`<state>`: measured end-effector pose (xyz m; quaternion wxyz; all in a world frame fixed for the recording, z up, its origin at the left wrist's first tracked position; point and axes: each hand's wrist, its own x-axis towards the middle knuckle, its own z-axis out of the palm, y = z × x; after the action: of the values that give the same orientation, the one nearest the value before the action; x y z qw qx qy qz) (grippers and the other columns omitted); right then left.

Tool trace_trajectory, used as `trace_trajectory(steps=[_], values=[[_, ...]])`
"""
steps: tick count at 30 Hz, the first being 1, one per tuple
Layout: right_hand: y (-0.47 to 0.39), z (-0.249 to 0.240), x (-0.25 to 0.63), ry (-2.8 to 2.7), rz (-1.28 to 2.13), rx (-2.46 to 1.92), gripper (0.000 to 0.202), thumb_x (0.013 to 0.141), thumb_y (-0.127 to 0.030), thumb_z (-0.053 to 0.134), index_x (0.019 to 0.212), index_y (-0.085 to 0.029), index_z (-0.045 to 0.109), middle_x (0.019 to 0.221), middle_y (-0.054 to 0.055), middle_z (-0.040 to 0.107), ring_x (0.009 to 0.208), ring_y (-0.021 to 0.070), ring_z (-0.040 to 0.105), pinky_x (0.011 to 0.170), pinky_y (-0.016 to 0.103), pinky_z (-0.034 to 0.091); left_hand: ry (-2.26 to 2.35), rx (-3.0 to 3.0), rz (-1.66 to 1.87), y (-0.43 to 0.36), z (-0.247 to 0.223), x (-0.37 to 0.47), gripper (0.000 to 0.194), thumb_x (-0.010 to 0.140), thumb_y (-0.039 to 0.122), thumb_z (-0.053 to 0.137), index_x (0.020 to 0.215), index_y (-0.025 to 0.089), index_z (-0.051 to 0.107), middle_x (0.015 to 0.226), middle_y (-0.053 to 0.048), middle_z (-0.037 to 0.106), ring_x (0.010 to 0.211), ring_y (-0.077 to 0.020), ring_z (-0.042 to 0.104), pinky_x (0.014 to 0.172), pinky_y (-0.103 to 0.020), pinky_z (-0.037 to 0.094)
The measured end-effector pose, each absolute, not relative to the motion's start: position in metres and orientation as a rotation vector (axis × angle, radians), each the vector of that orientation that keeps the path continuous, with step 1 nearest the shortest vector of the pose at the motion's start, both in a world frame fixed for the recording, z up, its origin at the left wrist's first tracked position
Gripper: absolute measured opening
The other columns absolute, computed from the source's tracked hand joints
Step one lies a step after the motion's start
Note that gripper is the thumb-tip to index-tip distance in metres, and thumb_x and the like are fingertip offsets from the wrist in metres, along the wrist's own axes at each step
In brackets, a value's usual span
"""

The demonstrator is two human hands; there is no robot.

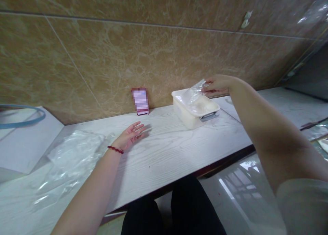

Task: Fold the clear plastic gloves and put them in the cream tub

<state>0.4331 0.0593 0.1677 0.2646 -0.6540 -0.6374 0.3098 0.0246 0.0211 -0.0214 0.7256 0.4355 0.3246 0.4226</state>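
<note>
My right hand pinches the upper corner of a clear plastic bag. The rest of that bag hangs down into a white plastic box, which stands without a lid on the bench near the wall. A grey clip sits on the box's right end. My left hand, with a dark red bead bracelet at the wrist, hovers over or rests on the bench with its fingers spread and nothing in them. Behind it, a phone leans against the wall, its screen blurred.
Several clear plastic bags lie loosely on the bench left of my left arm. Farther left is a white box or board with a blue ring-shaped band. The tiled wall bounds the white bench at the back.
</note>
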Motion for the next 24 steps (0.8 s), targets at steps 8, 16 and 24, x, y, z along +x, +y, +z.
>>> trace_trajectory(steps=[8,16,24], values=[[0.091,0.140,0.448,-1.565,0.966,-1.798,0.011,0.068,-0.002,0.057,0.076,-0.010,0.059,0.080,0.008,0.061,0.077,0.0123,0.060,0.070,0.026,0.049,0.720,0.961,0.890,0.018,-0.019,0.025,0.044,0.070,0.009,0.060,0.110,0.020,0.046,0.122,-0.010,0.047,0.112,-0.0207,0.045,0.095,-0.038,0.037],[0.105,0.133,0.441,-1.509,1.211,-1.507,0.018,0.068,-0.001,0.057,0.081,-0.012,0.059,0.082,0.005,0.060,0.076,0.0096,0.059,0.071,0.023,0.049,0.708,0.951,0.886,0.019,-0.020,0.024,0.045,0.069,0.013,0.062,0.110,0.019,0.047,0.120,-0.011,0.048,0.111,-0.0217,0.045,0.095,-0.039,0.036],[0.119,0.109,0.445,-1.579,1.043,-1.949,0.014,0.062,0.000,0.062,0.071,-0.010,0.058,0.068,0.004,0.061,0.064,0.0100,0.059,0.064,0.024,0.049,0.734,0.941,0.873,0.018,-0.017,0.025,0.048,0.067,0.010,0.063,0.111,0.017,0.046,0.117,-0.012,0.051,0.107,-0.0206,0.050,0.093,-0.037,0.037]])
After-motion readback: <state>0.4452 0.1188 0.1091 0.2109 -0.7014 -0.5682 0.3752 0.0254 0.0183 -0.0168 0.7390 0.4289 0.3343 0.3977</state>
